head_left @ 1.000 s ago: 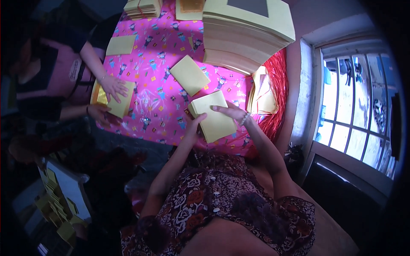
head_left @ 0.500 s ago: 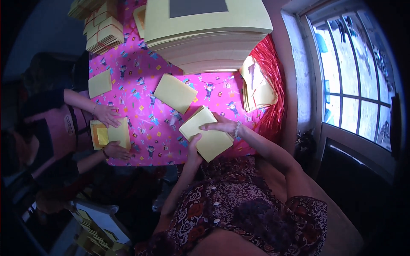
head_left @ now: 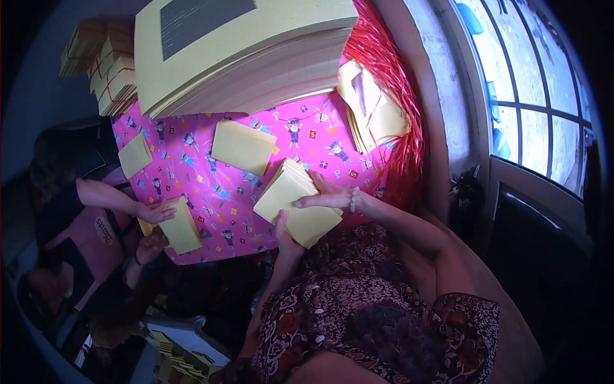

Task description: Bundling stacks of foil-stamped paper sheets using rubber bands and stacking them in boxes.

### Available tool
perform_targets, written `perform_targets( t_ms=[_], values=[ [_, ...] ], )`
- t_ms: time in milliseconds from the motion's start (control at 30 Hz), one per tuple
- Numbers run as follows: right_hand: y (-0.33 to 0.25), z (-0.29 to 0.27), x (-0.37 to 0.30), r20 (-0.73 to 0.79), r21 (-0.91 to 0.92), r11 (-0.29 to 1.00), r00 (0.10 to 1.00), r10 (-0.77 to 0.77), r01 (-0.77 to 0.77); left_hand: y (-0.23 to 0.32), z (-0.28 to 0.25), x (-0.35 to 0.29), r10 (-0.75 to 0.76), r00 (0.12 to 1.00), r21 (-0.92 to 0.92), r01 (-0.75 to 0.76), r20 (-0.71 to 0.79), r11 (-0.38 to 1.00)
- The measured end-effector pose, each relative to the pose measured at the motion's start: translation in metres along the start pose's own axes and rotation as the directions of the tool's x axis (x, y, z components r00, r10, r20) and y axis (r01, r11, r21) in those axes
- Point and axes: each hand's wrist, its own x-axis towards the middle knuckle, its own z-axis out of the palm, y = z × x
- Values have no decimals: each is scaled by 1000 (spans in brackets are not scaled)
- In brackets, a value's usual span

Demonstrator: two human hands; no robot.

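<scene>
A stack of pale yellow paper (head_left: 304,221) is held between my two hands, tilted over the near edge of the table. My left hand (head_left: 287,234) grips its lower left side, thumb on top and fingers hidden beneath. From the right, my right hand (head_left: 326,195) closes on the stack's upper right edge, with its thumb across the top sheet. The sheets fan slightly at the far edge. Just beyond the stack, a flat yellow paper piece (head_left: 244,147) lies on the pink patterned table cover (head_left: 220,221).
At left, a co-worker's hands (head_left: 153,214) handle a yellow sheet (head_left: 182,225); a smaller sheet (head_left: 135,156) lies beyond. A tall stack of large sheets (head_left: 268,73) fills the back. Red plastic strands (head_left: 384,45) and a paper bundle (head_left: 374,118) stand at right, tied bundles (head_left: 116,83) far left.
My view has turned, shifting the table's far part leftward. Both my hands still hold the stack, its edges slightly more fanned. The co-worker's sheet, earlier flat with a gold square showing, is now lifted and mostly covers it.
</scene>
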Motion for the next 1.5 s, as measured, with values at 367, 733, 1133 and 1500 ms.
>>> perform_targets(
  t_ms=[367, 733, 1133, 1500],
  values=[
    [0, -26, 6, 113, -142, 990, 993, 19, -3, -1, 5, 7, 19, 996, 29, -16, -86, 999],
    [-52, -33, 26, 243, -117, 990, 964, 105, -78, 48, 13, 17, 26, 999, 100, -22, -34, 995],
    [-32, -36, 48, 207, -131, 991, 977, 45, -17, 41, 20, 43, 40, 997, 122, -31, -73, 992],
    [10, -40, 13, 255, 274, 954, 965, 53, -125, 14, 16, 9, 22, 999, 129, -19, -25, 991]
  ],
)
